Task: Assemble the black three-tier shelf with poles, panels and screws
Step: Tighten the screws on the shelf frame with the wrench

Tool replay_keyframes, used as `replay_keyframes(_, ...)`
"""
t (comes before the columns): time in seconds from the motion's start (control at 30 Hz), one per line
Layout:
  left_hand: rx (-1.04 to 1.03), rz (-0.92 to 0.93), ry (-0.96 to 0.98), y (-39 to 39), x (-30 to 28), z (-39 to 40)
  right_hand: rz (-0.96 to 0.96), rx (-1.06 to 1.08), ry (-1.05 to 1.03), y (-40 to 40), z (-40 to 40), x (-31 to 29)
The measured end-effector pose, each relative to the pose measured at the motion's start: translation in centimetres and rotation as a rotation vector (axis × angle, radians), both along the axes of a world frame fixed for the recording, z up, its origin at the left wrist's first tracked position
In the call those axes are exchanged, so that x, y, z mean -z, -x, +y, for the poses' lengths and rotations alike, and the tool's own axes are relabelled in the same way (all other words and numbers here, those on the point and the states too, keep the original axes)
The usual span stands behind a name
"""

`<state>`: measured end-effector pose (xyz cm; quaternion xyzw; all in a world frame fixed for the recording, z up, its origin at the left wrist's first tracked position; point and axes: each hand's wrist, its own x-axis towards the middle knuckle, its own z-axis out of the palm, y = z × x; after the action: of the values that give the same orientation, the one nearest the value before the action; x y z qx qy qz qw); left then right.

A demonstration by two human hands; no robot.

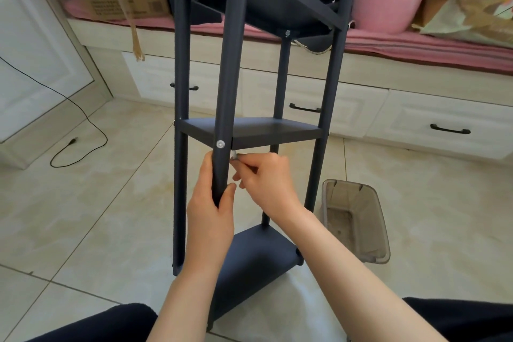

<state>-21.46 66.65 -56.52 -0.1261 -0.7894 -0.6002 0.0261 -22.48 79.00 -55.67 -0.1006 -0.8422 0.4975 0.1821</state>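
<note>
Black pole gripped in my left hand; right hand pinches a screw under the middle panel — next, seat it squarely.

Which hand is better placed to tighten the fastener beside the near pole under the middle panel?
Right. The right hand already pinches a small silver piece at the near pole, just below the middle panel. The left hand grips that pole lower down, steadying it.

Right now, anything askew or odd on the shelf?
Yes. The top panel sits tilted between the poles, unlike the level middle panel. The left hand grips the front pole, right hand pinching a screw.
</note>
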Motion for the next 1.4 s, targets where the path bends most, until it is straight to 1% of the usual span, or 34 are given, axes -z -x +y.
replay_keyframes(0.1,-0.008,0.009,0.000,0.1,0.1,-0.2,0.068,0.011,0.095,0.6,-0.7,1.1)
replay_keyframes(0.3,-0.021,-0.003,0.011,0.3,0.2,-0.7,0.214,0.027,0.163,1.8,-2.1,3.0)
replay_keyframes(0.47,-0.030,-0.011,0.018,0.4,0.5,-0.8,0.265,0.033,0.222,2.8,-3.0,3.9)
replay_keyframes(0.8,-0.027,-0.015,0.034,0.4,0.3,-0.5,0.328,0.072,0.242,4.0,-3.3,4.4)
replay_keyframes(0.9,-0.019,-0.013,0.028,0.3,0.1,-0.5,0.329,0.083,0.146,3.3,-2.6,4.1)
replay_keyframes(0.93,-0.022,-0.010,0.030,0.3,0.0,-0.5,0.311,0.079,0.085,2.8,-2.1,3.9)
replay_keyframes(1.0,-0.034,-0.010,0.039,0.3,0.2,-0.7,0.205,0.032,-0.024,1.6,-0.6,3.5)
replay_keyframes(1.1,-0.026,-0.019,0.054,0.1,0.1,-0.7,-0.050,-0.065,-0.186,-0.5,2.6,1.9)
replay_keyframes(1.2,-0.023,-0.029,0.042,-0.2,0.0,-0.5,-0.302,-0.145,-0.241,-1.9,5.6,-0.7)
replay_keyframes(1.4,-0.013,-0.055,0.006,-0.9,-0.3,-0.3,-0.521,-0.153,-0.486,-4.7,10.3,-6.8)
